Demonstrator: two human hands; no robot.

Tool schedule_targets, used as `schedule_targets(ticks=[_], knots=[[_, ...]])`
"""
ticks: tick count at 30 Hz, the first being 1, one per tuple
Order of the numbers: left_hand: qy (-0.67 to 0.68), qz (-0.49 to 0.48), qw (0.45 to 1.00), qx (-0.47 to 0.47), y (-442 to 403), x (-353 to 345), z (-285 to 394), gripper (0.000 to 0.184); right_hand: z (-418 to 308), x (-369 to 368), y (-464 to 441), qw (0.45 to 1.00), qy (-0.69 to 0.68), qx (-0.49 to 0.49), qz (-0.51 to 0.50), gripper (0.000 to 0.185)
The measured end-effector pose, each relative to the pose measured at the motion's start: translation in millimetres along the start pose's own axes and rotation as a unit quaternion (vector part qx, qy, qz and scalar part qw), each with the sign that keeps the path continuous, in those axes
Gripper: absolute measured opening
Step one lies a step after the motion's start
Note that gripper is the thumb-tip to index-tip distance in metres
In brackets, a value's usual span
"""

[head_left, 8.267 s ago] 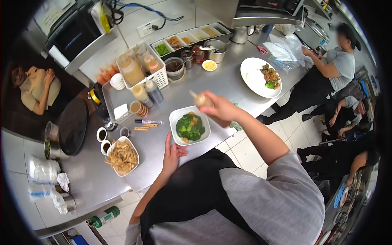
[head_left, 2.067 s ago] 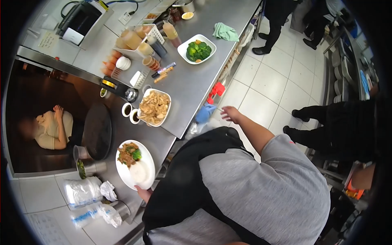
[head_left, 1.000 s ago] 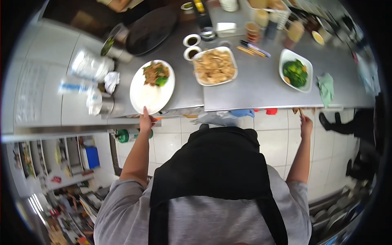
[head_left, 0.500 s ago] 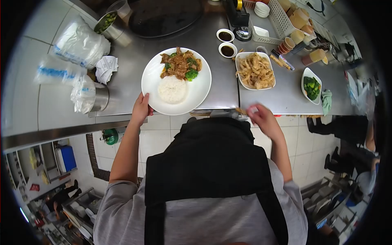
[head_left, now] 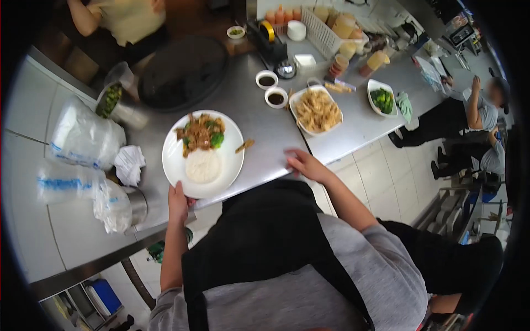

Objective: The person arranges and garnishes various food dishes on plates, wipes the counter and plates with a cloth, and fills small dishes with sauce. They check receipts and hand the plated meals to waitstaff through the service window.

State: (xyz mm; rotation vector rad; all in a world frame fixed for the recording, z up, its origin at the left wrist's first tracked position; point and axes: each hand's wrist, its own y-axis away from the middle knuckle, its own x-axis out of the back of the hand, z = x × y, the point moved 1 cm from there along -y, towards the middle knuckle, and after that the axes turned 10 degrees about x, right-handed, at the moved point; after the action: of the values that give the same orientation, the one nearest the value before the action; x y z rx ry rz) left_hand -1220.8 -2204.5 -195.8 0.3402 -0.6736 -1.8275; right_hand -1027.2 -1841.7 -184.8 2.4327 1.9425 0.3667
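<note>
My left hand (head_left: 178, 203) grips the near left rim of a round white plate (head_left: 229, 172), thumb on top. On the plate are a mound of white rice (head_left: 202, 166) and a brown meat stir-fry (head_left: 197, 134) with broccoli. My right hand (head_left: 305, 165) holds nothing, its fingers apart near the counter's front edge. Just right of the plate's rim is a small brown fried strip (head_left: 244, 145); whether it lies on the counter or is in the air, I cannot tell. A white square dish of fried strips (head_left: 317, 112) stands beyond my right hand.
Two sauce cups (head_left: 276, 98) stand left of the fried strips. A dish of green vegetables (head_left: 382, 100) and a green cloth (head_left: 404, 106) are at right. Plastic bags (head_left: 83, 135) and a black oval tray (head_left: 182, 71) are at left and back. Other people (head_left: 466, 113) stand around.
My view has turned, shifting the counter. My right hand has let go of what looked like a brown strip; a strip now shows by the plate. My left hand still grips the rim.
</note>
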Motion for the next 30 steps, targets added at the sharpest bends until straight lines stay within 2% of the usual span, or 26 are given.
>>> schedule_targets(ticks=[1,2,3,4,5,7,8,12,13,15,22,24,28,30], knots=[[0.002,0.007,1.000,-0.018,-3,9,3,0.026,2,8,9,0.999,-0.022,-0.033,0.017,0.041],[-0.034,0.053,0.998,-0.001,-6,18,2,0.027,12,17,18,0.994,-0.073,-0.058,0.062,0.037],[-0.032,0.059,0.998,0.003,-18,31,-4,0.030,22,24,23,0.979,-0.140,-0.073,0.132,0.033],[-0.057,0.062,0.996,0.003,-19,39,-2,0.032,41,35,24,0.937,-0.280,-0.054,0.200,0.032],[-0.072,0.073,0.994,-0.034,-25,47,-6,0.032,54,48,28,0.906,-0.355,-0.041,0.227,0.028],[-0.021,0.057,0.998,-0.005,-31,53,-3,0.032,38,66,24,0.884,-0.310,-0.051,0.346,0.028],[0.009,0.037,0.999,0.018,-36,56,-5,0.031,35,78,23,0.883,-0.315,-0.037,0.346,0.031],[0.095,0.052,0.994,-0.016,-39,52,-3,0.029,34,108,-3,0.863,-0.370,-0.026,0.341,0.033],[0.097,0.053,0.994,-0.021,-40,48,-3,0.029,45,116,-9,0.878,-0.358,-0.031,0.317,0.030],[0.115,0.118,0.986,-0.005,-30,33,-2,0.029,46,120,-12,0.887,-0.352,-0.031,0.298,0.029],[0.218,0.098,0.970,-0.036,-11,-21,-15,0.029,48,122,-15,0.905,-0.338,-0.031,0.257,0.026],[0.309,0.107,0.942,-0.080,-8,-37,-18,0.027,50,123,-17,0.905,-0.337,-0.027,0.258,0.025],[0.281,0.206,0.934,-0.077,0,-74,-21,0.027,54,125,-19,0.900,-0.353,-0.032,0.255,0.022],[0.269,0.213,0.936,-0.073,-1,-84,-24,0.027,53,126,-17,0.903,-0.352,-0.032,0.243,0.022]])
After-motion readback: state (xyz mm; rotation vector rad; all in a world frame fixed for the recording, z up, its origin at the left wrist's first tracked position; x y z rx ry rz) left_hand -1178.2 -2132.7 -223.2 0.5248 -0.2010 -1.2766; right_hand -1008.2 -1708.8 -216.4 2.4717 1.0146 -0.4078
